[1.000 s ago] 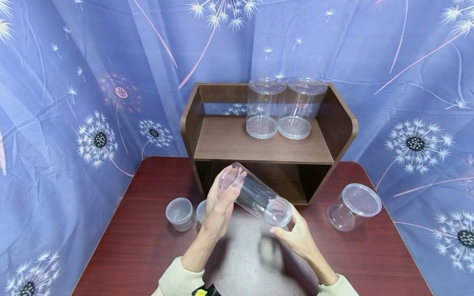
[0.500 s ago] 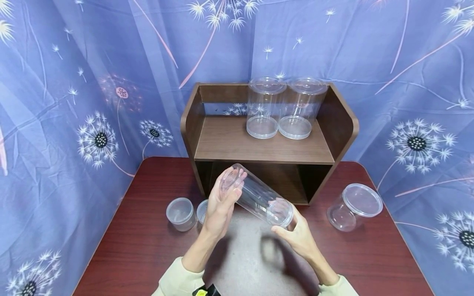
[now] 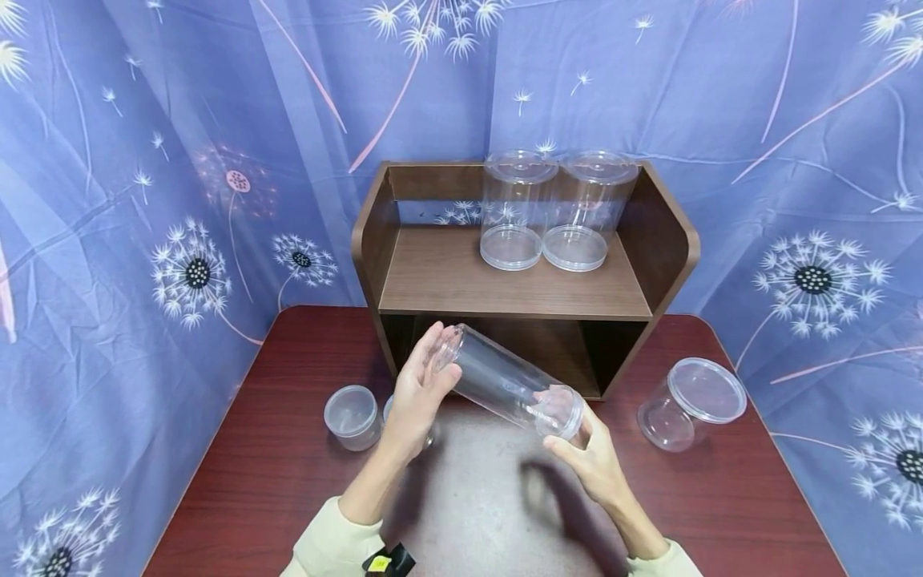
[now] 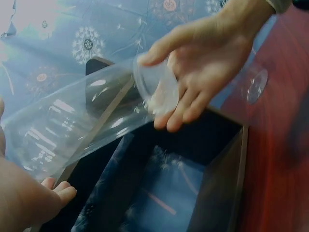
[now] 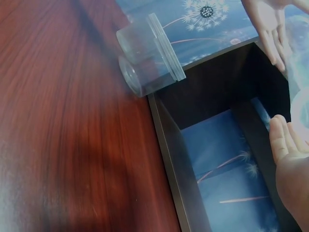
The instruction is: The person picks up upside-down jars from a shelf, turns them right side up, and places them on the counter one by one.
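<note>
Both hands hold a tall clear plastic jar [image 3: 497, 377] tilted above the table, its left end higher in the head view. My left hand [image 3: 417, 393] holds the upper left end, thumb in front and fingers behind. At the lower right end, my right hand [image 3: 594, 461] grips the jar with thumb and fingers on either side. The left wrist view shows the right thumb and fingers around the rimmed end of the jar [image 4: 91, 116], with part of the left hand [image 4: 29, 198] below the other end. The right wrist view shows only part of the jar.
A brown two-tier shelf [image 3: 515, 288] stands behind the hands, with two tall clear jars [image 3: 510, 216] on its upper board. A small clear container [image 3: 352, 417] is at left; another is mostly hidden by the left hand. A wide-lidded clear jar [image 3: 681, 405] stands at right.
The jar and right hand have shifted slightly right. The left hand has slid a little left toward the jar's end, its fingers less far around it. The other containers have stayed put.
</note>
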`<state>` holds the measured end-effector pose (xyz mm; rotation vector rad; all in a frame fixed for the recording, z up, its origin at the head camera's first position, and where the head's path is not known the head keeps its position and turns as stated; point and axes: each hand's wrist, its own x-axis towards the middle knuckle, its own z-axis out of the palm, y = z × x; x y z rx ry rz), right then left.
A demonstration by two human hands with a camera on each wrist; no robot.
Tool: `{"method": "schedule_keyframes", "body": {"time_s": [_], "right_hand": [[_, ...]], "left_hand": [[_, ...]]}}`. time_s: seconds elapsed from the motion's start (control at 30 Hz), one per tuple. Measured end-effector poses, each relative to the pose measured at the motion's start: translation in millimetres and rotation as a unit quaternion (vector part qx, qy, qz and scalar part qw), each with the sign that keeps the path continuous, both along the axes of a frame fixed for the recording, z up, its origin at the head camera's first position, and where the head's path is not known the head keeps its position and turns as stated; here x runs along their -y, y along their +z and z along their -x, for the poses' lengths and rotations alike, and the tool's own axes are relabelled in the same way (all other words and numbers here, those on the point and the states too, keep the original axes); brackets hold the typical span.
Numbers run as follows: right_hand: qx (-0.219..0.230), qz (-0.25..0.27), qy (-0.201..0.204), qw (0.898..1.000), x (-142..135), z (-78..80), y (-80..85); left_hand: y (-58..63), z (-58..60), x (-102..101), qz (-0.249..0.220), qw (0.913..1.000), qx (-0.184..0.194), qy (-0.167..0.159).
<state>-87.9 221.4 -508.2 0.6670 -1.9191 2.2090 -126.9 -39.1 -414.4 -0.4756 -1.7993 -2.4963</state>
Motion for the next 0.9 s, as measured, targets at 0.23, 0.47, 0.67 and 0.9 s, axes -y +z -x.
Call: {"method": "schedule_keyframes", "body": {"time_s": [0.23, 0.47, 0.67, 0.9], "right_hand": [[-0.008, 0.005, 0.009, 1.0, -13.0, -2.9, 3.8], [-0.025, -0.01, 0.006, 1.0, -31.0, -4.3, 7.3], [-0.032, -0.001, -0.007, 0.999, -47.4, -6.6, 14.7], [-0.013, -0.04, -0.054, 0.998, -68.8, -14.9, 30.0]], "left_hand": [[19.9, 7.5, 22.7, 0.053, 0.9936, -0.038, 0.092], [46.1, 19.0, 44.4, 0.092, 0.9771, -0.094, 0.168], [66.9, 27.0, 60.2, 0.134, 0.9473, -0.147, 0.251], [87.0, 45.3, 77.1, 0.192, 0.9296, -0.154, 0.275]]}}
